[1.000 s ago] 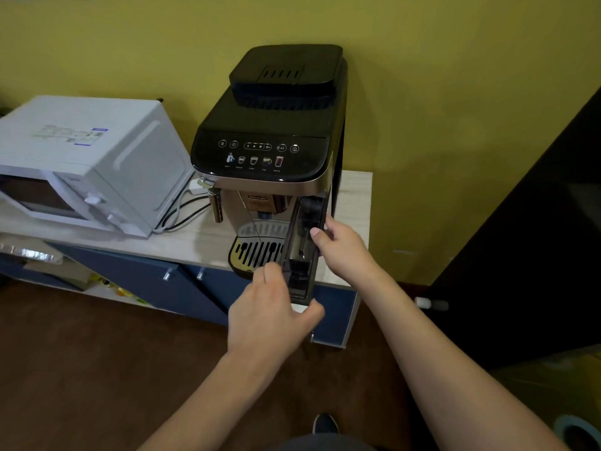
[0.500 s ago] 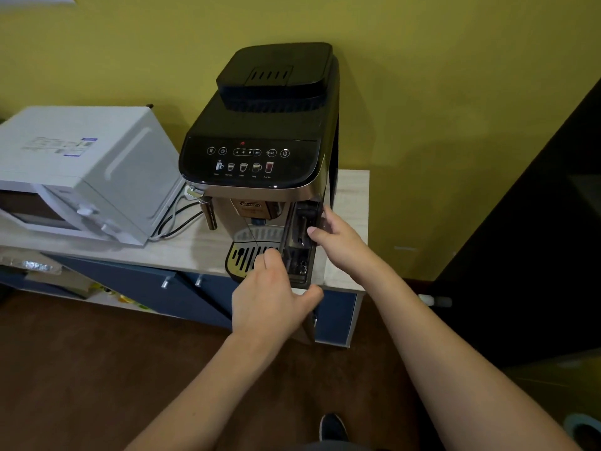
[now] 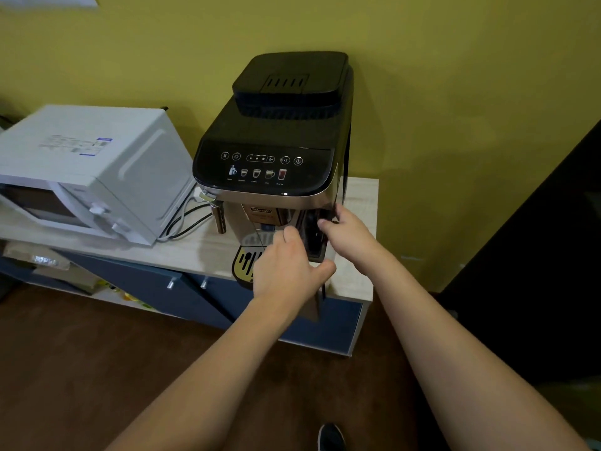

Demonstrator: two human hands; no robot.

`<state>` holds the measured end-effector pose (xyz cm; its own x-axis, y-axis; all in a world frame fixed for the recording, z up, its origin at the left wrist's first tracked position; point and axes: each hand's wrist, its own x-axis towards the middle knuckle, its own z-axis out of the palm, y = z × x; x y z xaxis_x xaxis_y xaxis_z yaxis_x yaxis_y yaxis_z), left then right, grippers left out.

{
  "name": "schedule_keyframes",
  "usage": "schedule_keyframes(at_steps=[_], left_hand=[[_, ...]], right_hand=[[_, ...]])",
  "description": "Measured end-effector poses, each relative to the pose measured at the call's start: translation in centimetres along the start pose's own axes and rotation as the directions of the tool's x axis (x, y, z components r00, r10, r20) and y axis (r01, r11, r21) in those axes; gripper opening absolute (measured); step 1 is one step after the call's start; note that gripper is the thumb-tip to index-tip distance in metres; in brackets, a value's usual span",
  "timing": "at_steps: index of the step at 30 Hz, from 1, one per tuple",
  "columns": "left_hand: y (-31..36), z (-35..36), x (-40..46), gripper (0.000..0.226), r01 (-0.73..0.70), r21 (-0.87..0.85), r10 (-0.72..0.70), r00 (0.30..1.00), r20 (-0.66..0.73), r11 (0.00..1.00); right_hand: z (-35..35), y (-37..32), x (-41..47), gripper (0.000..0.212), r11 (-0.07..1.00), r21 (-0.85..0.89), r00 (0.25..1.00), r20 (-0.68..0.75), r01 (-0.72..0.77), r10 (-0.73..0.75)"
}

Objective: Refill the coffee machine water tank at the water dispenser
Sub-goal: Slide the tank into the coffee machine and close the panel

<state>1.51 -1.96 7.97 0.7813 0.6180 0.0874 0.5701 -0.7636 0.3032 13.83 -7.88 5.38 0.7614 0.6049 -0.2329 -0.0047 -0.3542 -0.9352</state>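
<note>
Both hands hold the dark water tank at the front right of the coffee machine on the table, left hand gripping low and right hand gripping high (probably to keep it straight).

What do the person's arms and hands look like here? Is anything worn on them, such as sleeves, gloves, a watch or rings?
Both arms are bare up to the frame edge: no sleeves show. The left hand and right hand wear no gloves, and I see no watch, bracelet or ring on the visible parts. The fingernails look short and unpainted. The far sides of the fingers are hidden.
</note>
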Motion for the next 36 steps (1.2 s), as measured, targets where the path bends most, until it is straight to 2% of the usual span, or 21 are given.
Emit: schedule_keyframes(at_steps=[3,9,19,24,27,30,32,34,36], left_hand=[[-0.2,0.3,0.2,0.052,-0.009,-0.009,0.009,1.0,-0.016,1.0],[0.3,0.6,2.2,0.056,0.0,-0.038,-0.001,1.0,-0.012,0.999],[0.3,1.0,3.3,0.058,0.001,-0.055,-0.003,0.999,-0.035,0.998],[0.1,0.9,3.3,0.062,-0.008,-0.072,0.007,1.0,-0.01,0.997],[-1.8,0.6,2.8,0.066,-0.088,-0.144,0.099,0.992,0.076,0.986],[-5.5,-0.1,1.4,0.081,-0.127,-0.372,0.227,0.944,0.241,0.92],[-7.3,-0.3,0.2,0.065,-0.182,-0.377,0.287,0.927,0.243,0.908],[-7.8,0.1,-0.4,0.049,-0.248,-0.303,0.315,0.928,0.198,0.92],[-7.7,0.6,-0.1,0.031,-0.292,-0.239,0.326,0.938,0.12,0.926]], right_hand=[[-0.2,0.5,-0.1,0.032,0.999,0.052,0.999,0.05,-0.005,0.003],[-0.8,0.1,1.5,0.03,0.993,0.121,0.999,0.032,-0.001,-0.003],[-1.3,0.2,2.8,0.029,0.997,0.075,0.999,0.044,0.012,-0.015],[-1.9,0.1,1.9,0.036,0.997,0.062,0.996,0.075,0.037,-0.041],[-2.5,0.9,0.5,0.059,0.995,-0.096,0.999,-0.011,0.042,-0.043],[-3.2,2.2,-2.4,0.058,0.993,-0.095,0.997,0.024,0.072,-0.07],[-3.2,3.0,-4.6,0.065,0.986,-0.144,0.988,0.139,0.087,-0.067],[-2.5,3.2,-6.1,0.078,0.966,-0.233,0.973,0.222,0.115,-0.062],[-1.5,2.9,-6.5,0.083,0.942,-0.302,0.977,0.194,0.148,-0.091]])
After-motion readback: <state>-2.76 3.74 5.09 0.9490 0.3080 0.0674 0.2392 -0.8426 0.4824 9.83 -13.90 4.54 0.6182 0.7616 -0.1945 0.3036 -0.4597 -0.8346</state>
